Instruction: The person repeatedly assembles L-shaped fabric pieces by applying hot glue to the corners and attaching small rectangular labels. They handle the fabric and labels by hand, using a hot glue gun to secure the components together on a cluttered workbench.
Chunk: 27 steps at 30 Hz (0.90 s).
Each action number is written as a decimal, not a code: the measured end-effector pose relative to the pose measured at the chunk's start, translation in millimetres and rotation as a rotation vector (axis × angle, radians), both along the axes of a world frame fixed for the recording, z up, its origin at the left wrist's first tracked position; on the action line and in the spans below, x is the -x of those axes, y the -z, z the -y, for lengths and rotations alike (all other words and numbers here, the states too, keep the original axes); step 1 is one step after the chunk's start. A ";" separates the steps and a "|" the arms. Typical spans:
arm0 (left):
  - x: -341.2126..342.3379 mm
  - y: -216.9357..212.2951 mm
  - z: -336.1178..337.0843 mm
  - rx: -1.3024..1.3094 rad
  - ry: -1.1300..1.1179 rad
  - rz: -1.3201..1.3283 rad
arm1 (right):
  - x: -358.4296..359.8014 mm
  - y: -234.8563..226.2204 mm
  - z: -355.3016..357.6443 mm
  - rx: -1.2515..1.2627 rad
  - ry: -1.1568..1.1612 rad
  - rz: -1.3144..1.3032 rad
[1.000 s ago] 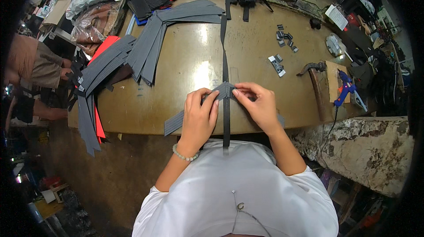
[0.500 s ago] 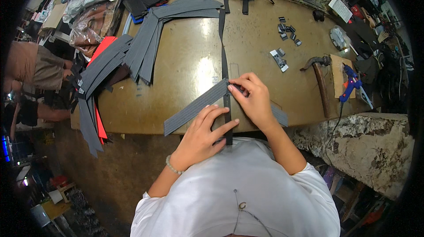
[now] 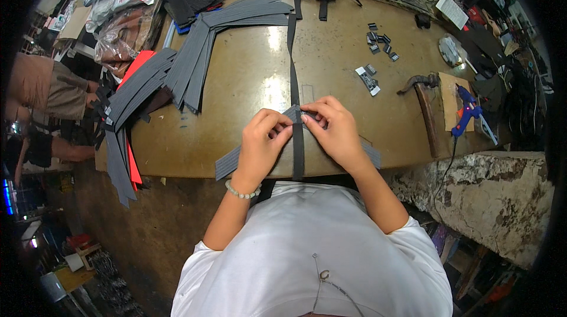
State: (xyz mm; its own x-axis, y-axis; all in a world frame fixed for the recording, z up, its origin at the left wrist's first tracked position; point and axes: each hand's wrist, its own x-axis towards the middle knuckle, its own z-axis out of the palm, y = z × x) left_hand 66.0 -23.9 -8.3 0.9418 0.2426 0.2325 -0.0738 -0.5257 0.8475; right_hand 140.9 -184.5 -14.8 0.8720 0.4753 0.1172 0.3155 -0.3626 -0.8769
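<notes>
Half a second ago the left hand (image 3: 264,141) lay lower, near the table edge; it has now come up to meet the right hand (image 3: 335,129), and both pinch at the same spot. The fingers of each hand close on the grey strip (image 3: 229,163) where the dark strap (image 3: 297,151) crosses it, thumbs and forefingers nearly touching over the crossing. The strip lies slantwise on the table (image 3: 248,80) close to its near edge, its ends sticking out past both wrists; the strap runs straight from the far side of the table, over the strip, and hangs over the edge toward the person.

To do this step well, I judge the strip wants to be kept flat and square to the strap, with the pinch tight on both sides of the crossing so neither layer slips, and the strap kept straight along its length rather than twisted.

Counted: one strap in hand, one grey strip in hand. Two fanned heaps of grey strips (image 3: 201,57) lie to the left; how many strips are in each I cannot tell. One hammer (image 3: 422,101) and one blue glue gun (image 3: 466,113) lie to the right, with a scatter of small metal clips (image 3: 378,42) beyond, roughly eight or so, too small to count surely. One other person (image 3: 47,89) stands at the left.
</notes>
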 end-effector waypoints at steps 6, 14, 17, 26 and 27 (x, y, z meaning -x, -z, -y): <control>-7.2 -2.8 4.1 0.029 -0.060 -0.102 | -6.5 -11.2 0.7 0.005 -0.094 0.008; -9.6 -4.6 3.6 -0.043 -0.088 -0.095 | -70.2 -19.9 -19.7 0.096 -0.273 -0.175; -9.0 -4.0 3.4 -0.056 -0.086 -0.102 | -77.1 -7.3 -28.0 0.096 -0.260 -0.044; -5.5 -1.9 6.3 -0.092 -0.077 -0.104 | -45.3 -26.2 -1.0 0.179 -0.190 0.284; -4.8 -1.4 6.6 -0.092 -0.079 -0.100 | -37.6 -26.5 8.5 0.160 -0.280 0.387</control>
State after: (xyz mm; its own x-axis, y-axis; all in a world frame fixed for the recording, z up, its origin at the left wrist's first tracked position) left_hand 70.8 -30.5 -6.9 0.9403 0.2987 0.1633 0.0532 -0.6026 0.7962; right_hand 178.5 -193.0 11.7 0.6155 0.7234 0.3130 0.7109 -0.3381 -0.6167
